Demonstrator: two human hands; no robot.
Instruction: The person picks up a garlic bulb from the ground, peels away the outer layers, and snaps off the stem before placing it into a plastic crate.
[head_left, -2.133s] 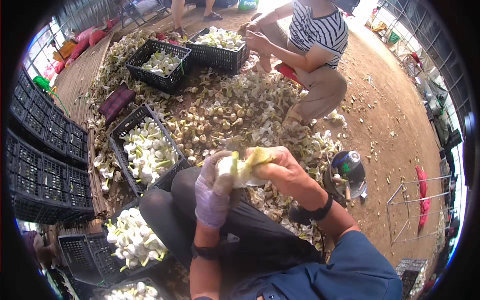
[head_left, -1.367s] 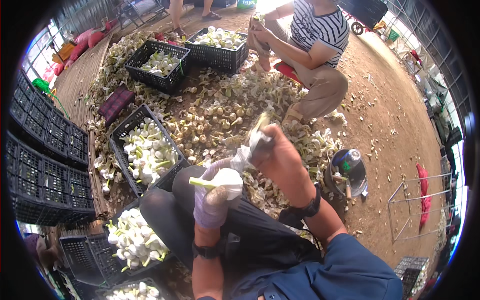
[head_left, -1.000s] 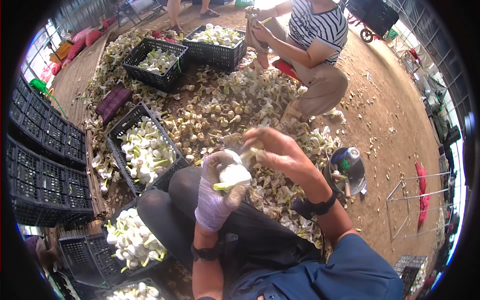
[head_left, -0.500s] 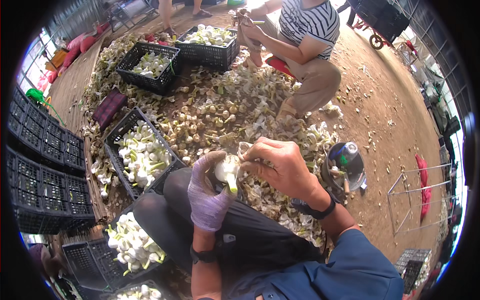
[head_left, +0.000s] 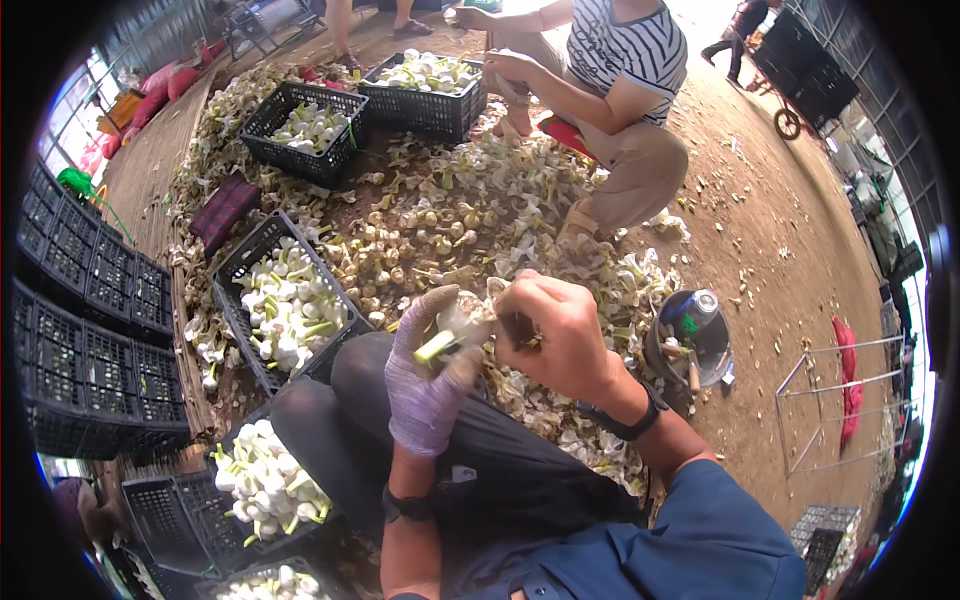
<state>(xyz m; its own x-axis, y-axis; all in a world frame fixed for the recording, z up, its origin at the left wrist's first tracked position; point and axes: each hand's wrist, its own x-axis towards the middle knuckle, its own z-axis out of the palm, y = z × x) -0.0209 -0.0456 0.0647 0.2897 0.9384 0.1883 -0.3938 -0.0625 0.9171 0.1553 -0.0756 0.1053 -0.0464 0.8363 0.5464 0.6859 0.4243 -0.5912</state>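
My left hand [head_left: 422, 405], in a pale purple glove with worn, darker fingertips, is closed round a white garlic bulb [head_left: 463, 316] above my lap. The bulb's cut green stem [head_left: 434, 347] points down to the left. My bare right hand [head_left: 562, 335] is closed at the bulb's right side, its fingertips pinching at papery garlic skin [head_left: 494, 290]. Motion smears the bulb and the fingertips a little. Beyond my hands lies a heap of untrimmed brownish garlic [head_left: 420, 235] among loose skins.
Black crates hold white garlic [head_left: 290, 310], one ahead-left, another beside my left knee [head_left: 268, 480]. Stacked crates [head_left: 100, 370] stand far left. At right sits a round container [head_left: 718, 350] with a can and a wooden-handled tool. A person in a striped top [head_left: 625, 50] sits opposite.
The garlic bulb has turned, its stem swinging left. My right hand has curled more tightly beside it. The person opposite has moved their hands apart, and someone appears beside the cart at the back right.
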